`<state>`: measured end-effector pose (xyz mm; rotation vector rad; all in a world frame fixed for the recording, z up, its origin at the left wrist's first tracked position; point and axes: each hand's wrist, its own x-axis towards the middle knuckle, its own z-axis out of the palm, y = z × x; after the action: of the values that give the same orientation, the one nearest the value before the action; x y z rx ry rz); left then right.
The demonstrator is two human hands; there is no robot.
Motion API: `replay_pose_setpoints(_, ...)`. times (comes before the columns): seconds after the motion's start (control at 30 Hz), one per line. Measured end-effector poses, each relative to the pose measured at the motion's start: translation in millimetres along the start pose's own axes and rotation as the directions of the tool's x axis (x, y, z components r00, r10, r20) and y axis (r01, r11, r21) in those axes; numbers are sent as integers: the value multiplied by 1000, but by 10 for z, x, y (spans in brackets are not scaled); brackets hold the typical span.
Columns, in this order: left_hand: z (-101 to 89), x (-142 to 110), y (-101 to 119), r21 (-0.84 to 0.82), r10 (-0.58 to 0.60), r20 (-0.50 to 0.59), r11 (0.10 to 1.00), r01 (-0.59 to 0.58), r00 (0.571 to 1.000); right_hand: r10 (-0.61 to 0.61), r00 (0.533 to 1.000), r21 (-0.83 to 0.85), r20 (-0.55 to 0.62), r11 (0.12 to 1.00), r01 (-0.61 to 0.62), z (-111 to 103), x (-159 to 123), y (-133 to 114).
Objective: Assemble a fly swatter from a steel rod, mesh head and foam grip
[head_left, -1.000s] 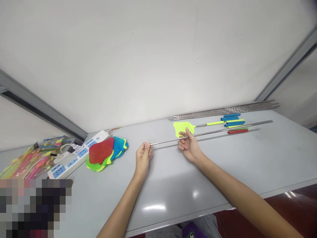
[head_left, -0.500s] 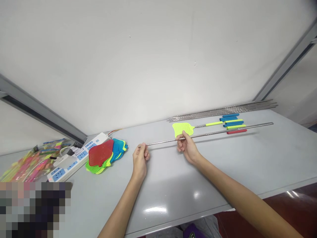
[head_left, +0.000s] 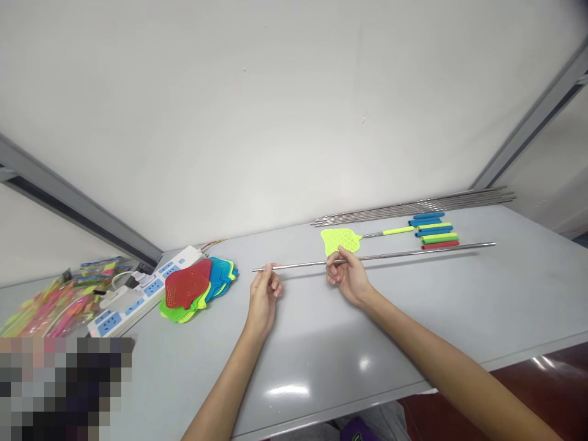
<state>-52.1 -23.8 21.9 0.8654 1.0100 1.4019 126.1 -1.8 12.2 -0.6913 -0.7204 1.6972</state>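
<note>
Steel rod (head_left: 404, 253), long & thin, sits across the table in both hands, tilted slightly up toward its far end, which reaches past the colored grips. L hand (head_left: 264, 300): thumb & index look to pinch the rod just in from its near tip, other fingers curled, partly hidden from this angle. R hand (head_left: 346, 275): thumb on top, curled fingers (head_left: 337, 275) beneath, pinching the rod; exact finger contact is hidden. That hand covers a short stretch of rod & overlaps the lower tip of a fly swatter (head_left: 337, 241) w/ lime mesh head.

Grey table (head_left: 459, 306) is glossy w/ ceiling-light glare; white wall (head_left: 275, 122) behind, dark red floor (head_left: 542, 380) beyond the R edge. Along the back: bundle of steel rods (head_left: 413, 210), foam grips (head_left: 434, 229) in blue, yellow, green & red. Far L: pile of swatter heads (head_left: 195, 288), red on top, beside a white power strip (head_left: 138, 294), then clear bags of bright plastic items (head_left: 55, 306). Pixelated patch (head_left: 64, 386) blocks the lower L corner; what's under it can't be made out.
</note>
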Motion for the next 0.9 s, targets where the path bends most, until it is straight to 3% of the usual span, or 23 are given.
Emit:
replay_pose_setpoints(0.47, 52, -47, -52, 223, -173, 159, 965, 136, 972, 105, 986, -163, 132, 983, -83, 54, -49, 80)
replay_pose_setpoints(0.9, 41, -70, -42, 339, -177, 277, 938, 76, 944, 91, 975, -159, 202, 985, -59, 44, -50, 84)
